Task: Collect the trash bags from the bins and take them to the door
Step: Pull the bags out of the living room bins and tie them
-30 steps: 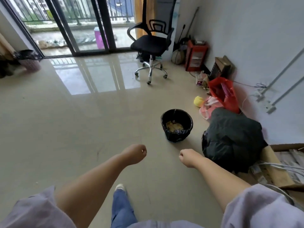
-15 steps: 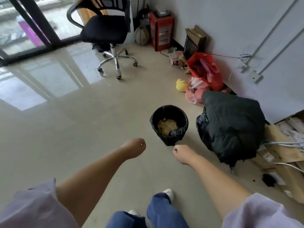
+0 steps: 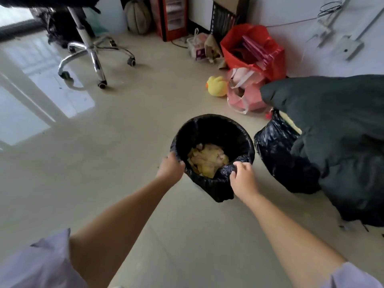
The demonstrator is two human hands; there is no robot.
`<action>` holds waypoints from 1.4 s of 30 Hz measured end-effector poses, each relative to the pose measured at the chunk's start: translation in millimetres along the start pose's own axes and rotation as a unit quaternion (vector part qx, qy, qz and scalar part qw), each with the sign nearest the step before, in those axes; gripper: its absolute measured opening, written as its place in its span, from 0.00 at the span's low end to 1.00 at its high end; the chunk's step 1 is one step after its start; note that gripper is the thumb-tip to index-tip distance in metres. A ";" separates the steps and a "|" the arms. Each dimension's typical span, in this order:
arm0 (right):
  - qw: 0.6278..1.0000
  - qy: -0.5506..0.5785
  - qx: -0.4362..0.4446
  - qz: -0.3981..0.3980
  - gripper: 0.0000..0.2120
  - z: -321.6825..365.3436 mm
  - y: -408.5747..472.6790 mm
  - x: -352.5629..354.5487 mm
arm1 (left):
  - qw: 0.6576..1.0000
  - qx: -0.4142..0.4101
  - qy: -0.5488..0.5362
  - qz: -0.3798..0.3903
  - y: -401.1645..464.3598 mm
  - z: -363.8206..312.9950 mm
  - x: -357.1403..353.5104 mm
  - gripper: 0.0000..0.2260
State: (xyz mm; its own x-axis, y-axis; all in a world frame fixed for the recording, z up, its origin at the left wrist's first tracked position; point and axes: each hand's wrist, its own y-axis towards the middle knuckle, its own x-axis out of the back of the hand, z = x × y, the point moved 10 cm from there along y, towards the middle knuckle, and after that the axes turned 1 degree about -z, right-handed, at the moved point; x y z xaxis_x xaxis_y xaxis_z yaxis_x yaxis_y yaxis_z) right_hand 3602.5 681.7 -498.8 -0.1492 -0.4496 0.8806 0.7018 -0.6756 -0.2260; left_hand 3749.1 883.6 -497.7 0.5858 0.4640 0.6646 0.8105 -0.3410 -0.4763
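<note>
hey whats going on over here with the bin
A person is bent over a small round bin lined with a black plastic trash bag. The left hand and right hand each grip the bag's rim on the near side. The bag, holding yellowish scraps, is still seated in the bin on the floor, not yet lifted out.

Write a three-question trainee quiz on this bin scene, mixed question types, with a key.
1. True or false: both hands grip the black trash bag at the bin's rim.
2. What lies inside the bag? A) yellowish scraps B) bottles C) nothing
3. Fill in: the yellow toy on the floor beyond the bin is a rubber ____.

Key
1. True: the left hand and right hand each hold the near rim.
2. A: yellowish scraps.
3. duck.
</note>
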 end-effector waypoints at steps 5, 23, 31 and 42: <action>0.986 0.043 -0.004 -0.158 0.23 -23.5 50.8 -25.1 | 0.990 0.005 -0.137 0.009 79.1 28.3 -42.1 0.21; 0.913 0.373 0.012 -0.166 0.23 30.0 84.9 -67.0 | 0.871 0.137 -0.472 -0.009 114.2 129.7 3.0 0.19; 0.779 0.577 -0.146 0.195 0.35 20.1 79.0 -150.0 | 0.817 0.160 -0.542 0.116 109.9 139.1 -8.7 0.23; 0.737 0.579 -0.283 0.202 0.23 -5.2 52.2 -189.0 | 0.828 0.139 -0.542 0.046 119.1 151.1 15.4 0.08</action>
State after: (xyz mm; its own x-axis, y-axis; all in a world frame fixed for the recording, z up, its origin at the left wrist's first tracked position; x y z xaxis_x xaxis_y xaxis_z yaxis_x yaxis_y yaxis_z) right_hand 3663.7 728.4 -679.3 -0.7321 -0.6574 -0.1787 0.4980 -0.3374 -0.7988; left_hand 3855.5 973.6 -631.2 0.1833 0.9590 -0.2161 0.6439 -0.2832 -0.7108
